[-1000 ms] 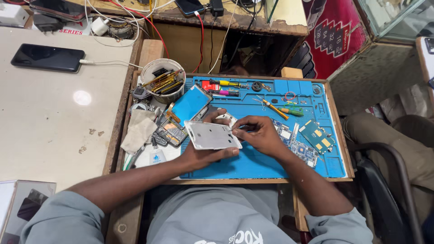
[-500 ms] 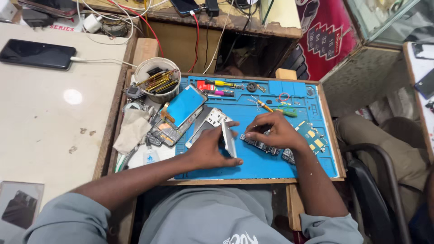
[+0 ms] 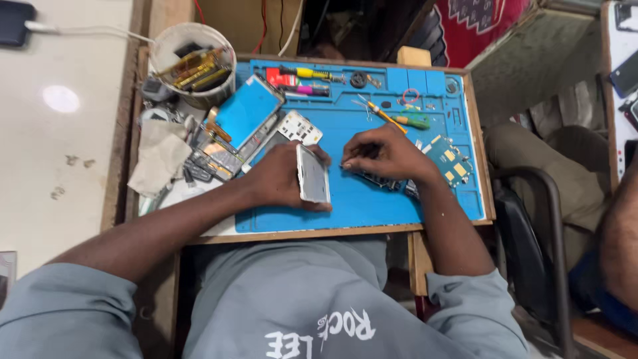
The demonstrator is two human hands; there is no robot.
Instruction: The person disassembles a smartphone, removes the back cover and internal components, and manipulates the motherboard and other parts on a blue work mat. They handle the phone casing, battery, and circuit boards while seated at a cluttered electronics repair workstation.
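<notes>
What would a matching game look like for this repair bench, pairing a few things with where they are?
Things:
1. white phone panel
2. white tub of tools
3. green circuit board
4. orange-handled screwdriver

Places:
A. on the blue mat, right of the right hand
B. held on edge by the left hand
C. off the mat, at its upper left corner
D. on the mat, just above the right hand

Pairs: 1-B, 2-C, 3-A, 4-D
</notes>
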